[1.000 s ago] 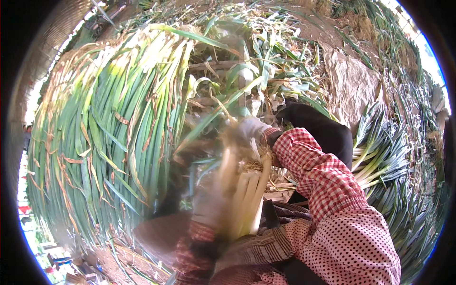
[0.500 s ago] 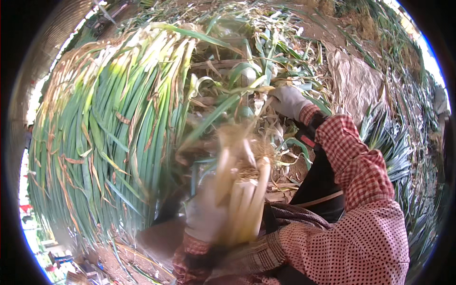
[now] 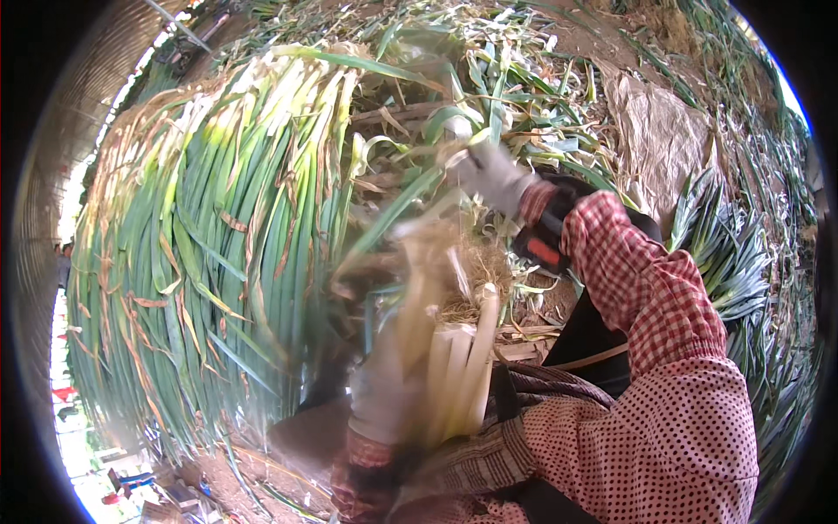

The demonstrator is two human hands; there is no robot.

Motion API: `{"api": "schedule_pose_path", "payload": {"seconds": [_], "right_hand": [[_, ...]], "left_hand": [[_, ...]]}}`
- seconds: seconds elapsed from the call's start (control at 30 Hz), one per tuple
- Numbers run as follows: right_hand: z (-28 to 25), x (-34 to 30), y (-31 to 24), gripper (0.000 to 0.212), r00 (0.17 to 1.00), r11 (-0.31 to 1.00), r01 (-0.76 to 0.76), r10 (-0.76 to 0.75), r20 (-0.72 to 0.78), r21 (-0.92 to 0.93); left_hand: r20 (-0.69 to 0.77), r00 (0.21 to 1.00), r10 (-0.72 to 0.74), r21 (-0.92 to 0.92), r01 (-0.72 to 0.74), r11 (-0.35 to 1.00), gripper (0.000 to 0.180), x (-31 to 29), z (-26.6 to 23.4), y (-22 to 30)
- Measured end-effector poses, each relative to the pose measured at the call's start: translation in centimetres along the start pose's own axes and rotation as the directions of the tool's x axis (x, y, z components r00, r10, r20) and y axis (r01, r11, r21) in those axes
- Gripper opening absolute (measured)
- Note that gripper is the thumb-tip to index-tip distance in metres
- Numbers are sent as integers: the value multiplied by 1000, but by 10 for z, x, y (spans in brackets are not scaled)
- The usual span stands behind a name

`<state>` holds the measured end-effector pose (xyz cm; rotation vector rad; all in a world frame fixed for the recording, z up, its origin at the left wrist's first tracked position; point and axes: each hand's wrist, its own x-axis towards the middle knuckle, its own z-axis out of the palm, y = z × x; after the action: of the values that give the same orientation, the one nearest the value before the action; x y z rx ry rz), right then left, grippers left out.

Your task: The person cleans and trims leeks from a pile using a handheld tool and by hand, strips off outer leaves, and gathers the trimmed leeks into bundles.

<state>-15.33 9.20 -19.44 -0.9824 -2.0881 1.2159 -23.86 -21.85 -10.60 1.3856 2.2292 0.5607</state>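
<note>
While the left hand lay against the left side of the small bunch of leeks, the right hand was over the scraps. The small bunch stood with its pale root ends up, between the left hand and the right sleeve, beyond the right edge of the big pile on the ground. For good handling, I judged, the left hand needed a firm but soft hold low on the stems, because a hard squeeze could bruise them, and the right hand needed short, straight movements, so that no stem would snap. The left fingers were too blurred, so I could not tell how tightly they closed. The right fingers seemed near a pale leaf, but whether they pinched it, I could not tell.
</note>
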Motion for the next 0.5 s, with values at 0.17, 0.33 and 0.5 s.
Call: {"api": "schedule_pose_path", "payload": {"seconds": [0.17,0.33,0.5], "right_hand": [[-57,-35,-78,29,964,991,-19,54,260,-133],[-8,-71,-115,35,583,671,604,-3,813,-431],[-57,-9,-19,23,955,696,109,125,269,-710]], "left_hand": [[32,997,-69,72,67,995,50,-8,-2,-13],[-27,999,21,127,-17,992,46,-5,8,-41],[-125,990,-62,96,74,993,40,-10,-15,-43]]}}
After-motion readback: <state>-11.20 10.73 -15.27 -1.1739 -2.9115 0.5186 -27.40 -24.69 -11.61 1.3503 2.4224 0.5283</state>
